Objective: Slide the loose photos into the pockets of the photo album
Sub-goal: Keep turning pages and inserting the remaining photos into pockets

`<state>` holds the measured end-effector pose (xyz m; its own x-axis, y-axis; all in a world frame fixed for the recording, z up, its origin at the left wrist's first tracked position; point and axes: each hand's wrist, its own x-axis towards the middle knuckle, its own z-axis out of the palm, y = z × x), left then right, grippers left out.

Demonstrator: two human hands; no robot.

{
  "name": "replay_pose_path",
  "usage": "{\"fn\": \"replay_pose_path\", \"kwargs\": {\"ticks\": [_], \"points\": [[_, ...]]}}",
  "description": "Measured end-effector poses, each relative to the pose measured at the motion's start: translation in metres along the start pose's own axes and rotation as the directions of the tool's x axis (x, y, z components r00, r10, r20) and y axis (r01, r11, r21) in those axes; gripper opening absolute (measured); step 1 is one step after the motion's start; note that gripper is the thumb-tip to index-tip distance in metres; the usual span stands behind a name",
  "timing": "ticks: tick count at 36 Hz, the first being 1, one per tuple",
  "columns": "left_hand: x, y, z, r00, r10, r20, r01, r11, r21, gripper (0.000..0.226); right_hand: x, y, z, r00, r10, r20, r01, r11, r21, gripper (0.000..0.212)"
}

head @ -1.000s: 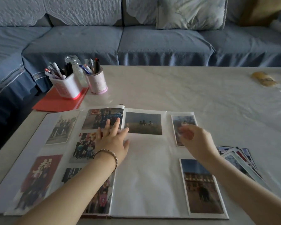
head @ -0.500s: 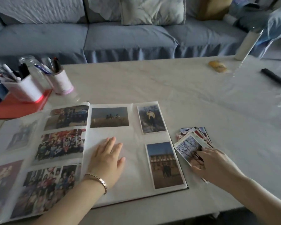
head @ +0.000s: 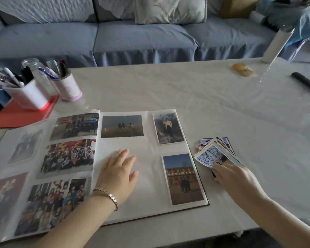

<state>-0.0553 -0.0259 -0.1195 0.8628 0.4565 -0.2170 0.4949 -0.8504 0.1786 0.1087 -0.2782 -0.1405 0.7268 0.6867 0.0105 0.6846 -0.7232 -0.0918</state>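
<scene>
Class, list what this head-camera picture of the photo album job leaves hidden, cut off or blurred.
Head view:
Loose photos: they overlap, so no count.
Right hand: its back hides whether fingers pinch the top photo.
Album: left page blurred, cut by the left edge.

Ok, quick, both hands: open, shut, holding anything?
Left hand: open, fingers flat on the album page.
Right hand: fingers on the top photo of the loose pile; grip cannot be told.
</scene>
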Motion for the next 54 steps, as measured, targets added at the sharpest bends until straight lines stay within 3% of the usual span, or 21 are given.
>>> {"fn": "replay_pose_path", "kwargs": {"ticks": [3, 7, 9, 11, 13, 15, 18, 21, 23, 25, 28, 30, 33, 35, 37, 39, 41, 44, 47, 54], "points": [[-0.001, 0.002, -0.001, 1.0, -0.004, -0.006, 0.004, 0.999, -0.032, 0.049, -0.001, 0.005, 0.006, 0.988, -0.074, -0.139, 0.078, 0.997, 0.021, 0.031], [-0.002, 0.007, -0.001, 1.0, -0.007, -0.015, 0.006, 0.998, -0.06, 0.046, -0.004, 0.008, 0.006, 0.977, -0.03, -0.21, 0.068, 0.983, 0.172, 0.021], [-0.003, 0.012, -0.002, 0.999, 0.007, -0.049, -0.014, 0.99, -0.138, 0.042, -0.005, 0.006, 0.001, 0.952, -0.085, -0.293, 0.143, 0.972, 0.184, 0.021], [-0.005, 0.022, -0.004, 0.996, 0.031, -0.085, -0.052, 0.967, -0.25, 0.038, -0.007, 0.004, -0.005, 0.907, -0.123, -0.403, 0.208, 0.962, 0.175, 0.003], [-0.006, 0.034, -0.008, 0.994, 0.035, -0.104, -0.072, 0.926, -0.371, 0.035, -0.007, 0.005, -0.011, 0.882, -0.094, -0.463, 0.2, 0.962, 0.185, 0.018], [-0.007, 0.05, -0.013, 0.993, 0.03, -0.11, -0.081, 0.864, -0.497, 0.032, -0.009, 0.005, -0.015, 0.862, -0.014, -0.506, 0.154, 0.96, 0.235, 0.013], [-0.001, 0.076, -0.019, 1.0, 0.005, 0.03, 0.019, 0.663, -0.749, 0.029, -0.013, -0.001, -0.022, 0.792, -0.009, -0.61, 0.186, 0.956, 0.228, 0.016], [0.004, 0.102, -0.026, 0.947, 0.046, 0.317, 0.298, 0.235, -0.925, 0.034, -0.018, -0.016, -0.026, 0.718, -0.116, -0.686, 0.34, 0.919, 0.201, 0.017], [0.007, 0.113, -0.025, 0.945, 0.013, 0.326, 0.32, 0.167, -0.933, 0.037, -0.019, -0.03, -0.026, 0.697, -0.219, -0.683, 0.439, 0.883, 0.164, 0.014], [0.012, 0.116, -0.022, 0.982, -0.095, 0.166, 0.188, 0.319, -0.929, 0.014, -0.019, -0.041, -0.026, 0.706, -0.283, -0.649, 0.506, 0.843, 0.184, 0.014], [0.016, 0.112, -0.024, 0.991, -0.116, -0.065, 0.012, 0.563, -0.826, 0.007, -0.014, -0.047, -0.027, 0.817, -0.176, -0.549, 0.43, 0.82, 0.377, 0.027], [0.018, 0.107, -0.025, 0.992, -0.049, -0.112, -0.052, 0.664, -0.746, 0.008, -0.011, -0.047, -0.031, 0.902, -0.031, -0.431, 0.272, 0.815, 0.512, 0.037], [0.019, 0.103, -0.027, 0.993, 0.04, -0.115, -0.11, 0.695, -0.711, 0.011, -0.005, -0.047, -0.045, 0.984, 0.172, -0.042, -0.089, 0.686, 0.722, 0.06], [0.02, 0.101, -0.028, 0.991, 0.056, -0.118, -0.124, 0.7, -0.704, 0.015, 0.001, -0.043, -0.044, 0.974, 0.199, 0.105, -0.2, 0.553, 0.809, 0.054], [0.022, 0.099, -0.025, 0.991, 0.043, -0.125, -0.118, 0.712, -0.692, 0.012, 0.008, -0.034, -0.04, 0.958, 0.263, 0.115, -0.23, 0.463, 0.856, 0.024], [0.023, 0.099, -0.019, 0.994, 0.03, -0.108, -0.095, 0.739, -0.667, 0.024, 0.013, -0.023, -0.04, 0.926, 0.371, 0.077, -0.236, 0.405, 0.883, 0.027], [0.021, 0.104, -0.011, 0.993, 0.074, -0.087, -0.108, 0.848, -0.518, 0.049, 0.019, -0.005, -0.04, 0.862, 0.507, 0.01, -0.235, 0.383, 0.893, 0.031], [0.018, 0.113, 0.005, 0.987, 0.159, -0.007, -0.156, 0.951, -0.266, 0.07, 0.03, 0.022, -0.042, 0.79, 0.613, -0.026, -0.294, 0.415, 0.861, 0.02], [0.019, 0.124, 0.019, 0.981, 0.192, -0.006, -0.191, 0.969, -0.154, 0.066, 0.036, 0.044, -0.044, 0.779, 0.627, -0.019, -0.39, 0.509, 0.767, 0.025], [0.042, 0.157, 0.035, 0.847, 0.53, -0.041, -0.53, 0.848, 0.025, 0.053, 0.034, 0.078, -0.039, 0.75, 0.657, 0.08, -0.571, 0.582, 0.578, 0.038]]}}
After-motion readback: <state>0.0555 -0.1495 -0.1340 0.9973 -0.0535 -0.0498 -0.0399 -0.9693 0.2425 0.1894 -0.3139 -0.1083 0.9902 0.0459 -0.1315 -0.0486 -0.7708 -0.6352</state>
